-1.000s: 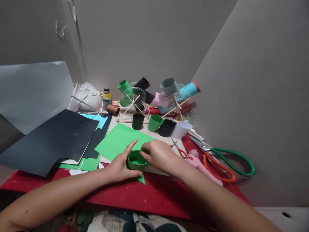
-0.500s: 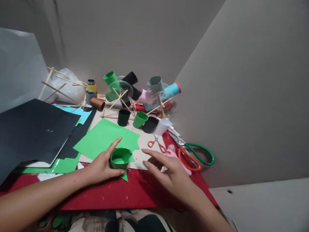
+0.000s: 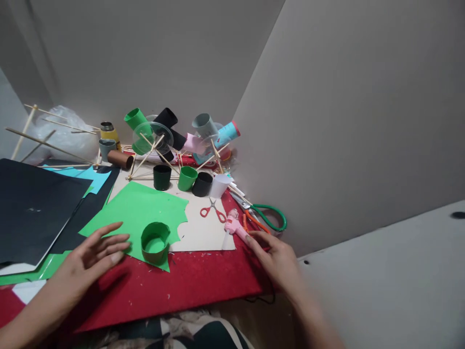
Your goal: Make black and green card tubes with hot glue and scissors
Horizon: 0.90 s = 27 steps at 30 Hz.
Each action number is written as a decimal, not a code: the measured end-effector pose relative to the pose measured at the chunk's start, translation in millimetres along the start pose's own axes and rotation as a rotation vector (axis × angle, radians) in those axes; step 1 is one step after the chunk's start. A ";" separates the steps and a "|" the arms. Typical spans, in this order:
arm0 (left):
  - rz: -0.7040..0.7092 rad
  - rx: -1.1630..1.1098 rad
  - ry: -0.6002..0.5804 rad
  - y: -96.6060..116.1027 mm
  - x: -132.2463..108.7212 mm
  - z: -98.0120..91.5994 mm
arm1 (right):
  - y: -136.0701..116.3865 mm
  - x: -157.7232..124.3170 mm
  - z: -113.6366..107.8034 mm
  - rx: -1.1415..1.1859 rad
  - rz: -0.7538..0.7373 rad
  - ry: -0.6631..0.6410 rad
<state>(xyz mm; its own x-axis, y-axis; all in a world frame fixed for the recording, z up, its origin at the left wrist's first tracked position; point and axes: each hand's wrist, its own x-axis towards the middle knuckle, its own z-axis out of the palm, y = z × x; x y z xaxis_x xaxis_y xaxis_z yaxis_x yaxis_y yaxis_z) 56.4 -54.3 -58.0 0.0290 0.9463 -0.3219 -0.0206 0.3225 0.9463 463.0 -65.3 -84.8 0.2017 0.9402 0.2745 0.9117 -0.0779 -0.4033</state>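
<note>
A green paper cup point(image 3: 155, 244) stands on the near corner of a green sheet point(image 3: 134, 208). To its left, my left hand point(image 3: 98, 254) is open with fingers apart, touching nothing that I can see. At the table's right side my right hand point(image 3: 271, 249) has its thumb and fingers closed round the end of a pink glue gun point(image 3: 236, 227). Red-handled scissors point(image 3: 213, 212) lie open on the beige board point(image 3: 203, 236), left of the glue gun.
Behind stand several paper cups point(image 3: 188, 178) and a stick frame with cups on a clear disc point(image 3: 152, 138). Green-handled shears point(image 3: 271, 216) lie at right. Black sheets point(image 3: 39, 208) cover the left. A yellow bottle point(image 3: 109, 133) stands at the back.
My left hand has let go of the green cup and moved left. My right hand has moved to the glue gun and taken hold of it. The view has swung right.
</note>
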 end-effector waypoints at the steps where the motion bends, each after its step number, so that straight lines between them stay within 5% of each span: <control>1: -0.077 -0.093 0.049 0.1 -5.2 -2.3 | -2.6 1.2 0.1 -0.004 -0.012 -0.004; 7: -0.346 -0.442 0.154 -11.4 -30.2 -8.6 | -40.7 32.4 -6.3 -0.114 -0.119 -0.103; 15: -0.287 -0.479 0.130 -20.3 -39.3 9.3 | -93.2 96.0 27.1 -0.410 -0.176 -0.419; 22: -0.271 -0.514 -0.044 -27.4 -49.5 1.5 | -95.8 106.7 38.1 -0.571 -0.180 -0.533; 27: -0.238 -0.487 -0.276 -38.6 -51.4 3.8 | -88.8 109.8 39.5 -0.612 -0.169 -0.576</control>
<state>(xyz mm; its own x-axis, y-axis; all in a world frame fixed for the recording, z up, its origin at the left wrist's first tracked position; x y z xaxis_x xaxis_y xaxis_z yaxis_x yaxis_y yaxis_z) 59.5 -115.5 -77.8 0.3460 0.8275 -0.4423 -0.4343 0.5591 0.7063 390.1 58.0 -53.3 -0.0164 0.9641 -0.2649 0.9792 0.0691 0.1908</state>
